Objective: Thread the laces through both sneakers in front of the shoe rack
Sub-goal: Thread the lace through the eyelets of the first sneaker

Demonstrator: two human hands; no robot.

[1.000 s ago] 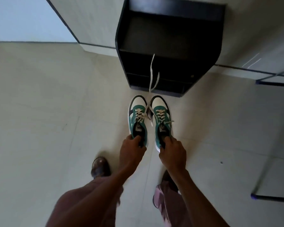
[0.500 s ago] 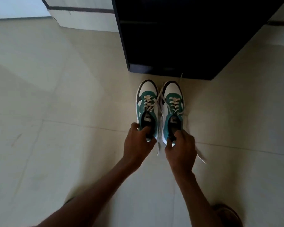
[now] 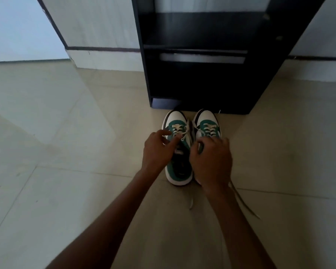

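In the head view, two green-and-white sneakers [image 3: 179, 152] stood side by side touching at the shoe rack's [image 3: 202, 78] six o'clock, no readable brand, left hand [image 3: 158, 150] pinching a lace [image 3: 183, 137], right hand [image 3: 211, 162] curled, grip unclear.

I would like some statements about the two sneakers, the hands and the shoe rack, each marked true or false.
1. The two sneakers stand side by side with their toes toward the shoe rack. True.
2. The left hand is over the left sneaker, fingers at its laces. True.
3. The right hand rests flat on the floor, away from the shoes. False: it is over the right sneaker, fingers curled at its laces.
4. The sneakers sit on a shelf of the rack. False: they stand on the tiled floor in front of it.
5. A loose lace end trails on the floor by the right forearm. True.
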